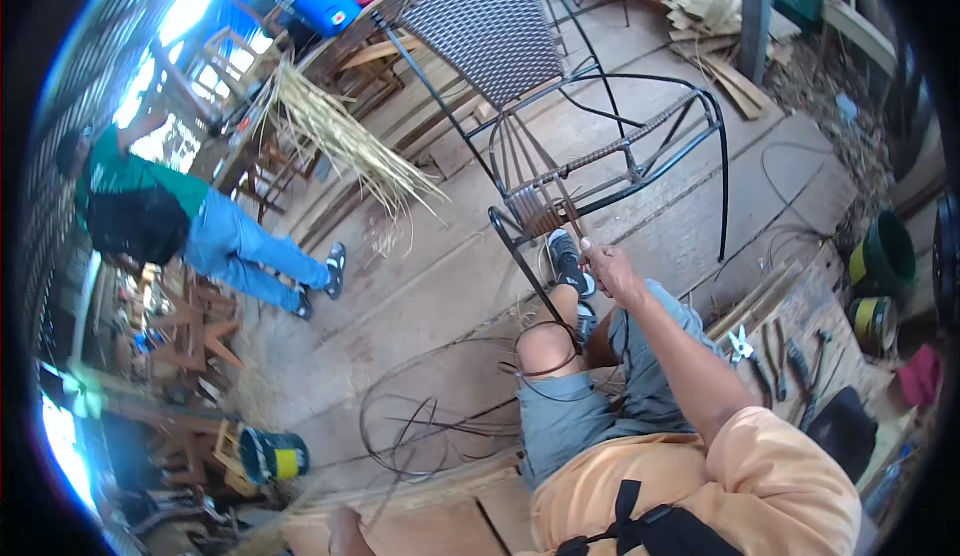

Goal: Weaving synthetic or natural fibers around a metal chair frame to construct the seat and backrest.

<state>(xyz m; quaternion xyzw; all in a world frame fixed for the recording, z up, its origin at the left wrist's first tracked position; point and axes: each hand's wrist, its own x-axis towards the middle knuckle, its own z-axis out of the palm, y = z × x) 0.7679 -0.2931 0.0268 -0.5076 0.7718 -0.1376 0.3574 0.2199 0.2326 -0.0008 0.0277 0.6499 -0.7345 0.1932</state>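
A chair (480, 36) with a dark metal frame and a brown woven backrest stands in front of me. Brown strands (535, 213) are wound closely round the near corner of its seat frame, and several run up toward the backrest. Just beside that corner, my right hand (610, 274) is closed on a brown weaving strand (572, 214), pulled taut from the seat frame. My left hand (345, 533) shows only in part at the lower edge, over a wooden board; its fingers cannot be made out. Loose coils of strand (425, 426) lie on the floor to the left of my knees.
Pliers (741, 346) and other hand tools lie on a board at my right, near green buckets (884, 254). Another person (150, 191) in a green shirt stands at the left. A bundle of pale strips (340, 136) hangs off a bench carrying a blue cooler (318, 1).
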